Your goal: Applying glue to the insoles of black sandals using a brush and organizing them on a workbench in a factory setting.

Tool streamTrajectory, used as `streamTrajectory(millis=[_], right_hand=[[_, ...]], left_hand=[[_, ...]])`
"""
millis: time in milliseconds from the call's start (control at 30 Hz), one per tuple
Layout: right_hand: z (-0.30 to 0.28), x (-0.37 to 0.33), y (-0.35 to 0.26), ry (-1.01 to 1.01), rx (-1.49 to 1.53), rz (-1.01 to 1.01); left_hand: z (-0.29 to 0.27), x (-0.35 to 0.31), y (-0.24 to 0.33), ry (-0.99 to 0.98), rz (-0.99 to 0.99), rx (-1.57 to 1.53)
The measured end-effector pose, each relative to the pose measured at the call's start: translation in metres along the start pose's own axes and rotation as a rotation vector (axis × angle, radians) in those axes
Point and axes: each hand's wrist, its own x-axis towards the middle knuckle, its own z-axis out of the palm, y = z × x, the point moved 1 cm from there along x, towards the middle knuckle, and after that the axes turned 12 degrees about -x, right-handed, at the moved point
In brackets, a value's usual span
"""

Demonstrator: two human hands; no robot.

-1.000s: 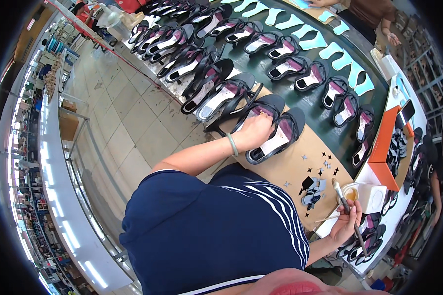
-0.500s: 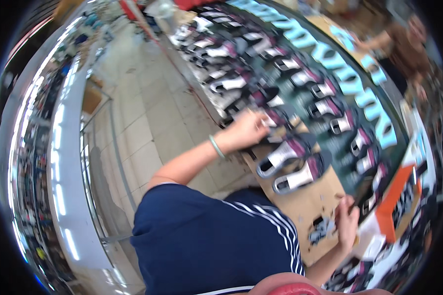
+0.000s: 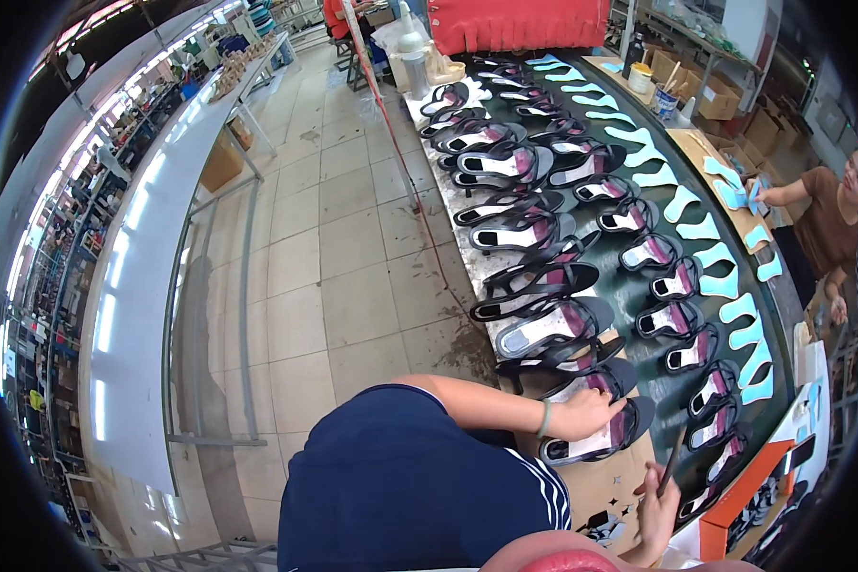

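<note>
My left hand point(image 3: 586, 416), with a pale bracelet at the wrist, is closed over the nearest sandal point(image 3: 582, 446). Its fingers rest on the insole and the dark toe strap. Just beyond lies a matching sandal point(image 3: 612, 377), partly covered by that hand. My right hand point(image 3: 656, 505) is raised at the lower right, its fingers closed round a thin dark stick-like tool point(image 3: 672, 463). Both hands are over a brown cardboard sheet point(image 3: 629, 467). Small dark and silvery cut pieces point(image 3: 601, 522) lie on it beside my right hand.
Rows of black sandals point(image 3: 515, 238) and light-blue sole-shaped pieces point(image 3: 701, 227) cover the dark green table ahead. An orange box point(image 3: 734, 505) stands at the lower right. A co-worker point(image 3: 825, 210) handles blue pieces across the table. A long white table point(image 3: 129, 315) runs along the left.
My view has swung, and the scene is sharper. My left hand has come back from the sandals farther up the table to the nearest one. My right hand still holds the tool.
</note>
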Motion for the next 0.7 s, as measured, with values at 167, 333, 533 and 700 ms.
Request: streamTrajectory(millis=[167,333,533,700], right_hand=[[0.000,-0.040,0.051,0.031,0.033,0.182],[-0.027,-0.067,0.075,0.262,0.139,0.190],[-0.063,-0.092,0.009,0.415,0.221,0.310],[0.025,-0.015,-0.049,0.012,-0.330,-0.113]], left_hand=[[0.010,0.014,-0.009,-0.006,0.096,-0.123],[-0.023,0.012,0.039,0.079,0.312,-0.599],[-0.135,0.010,0.074,0.319,0.227,-0.905],[-0.242,-0.015,0.053,0.716,0.299,-0.622]])
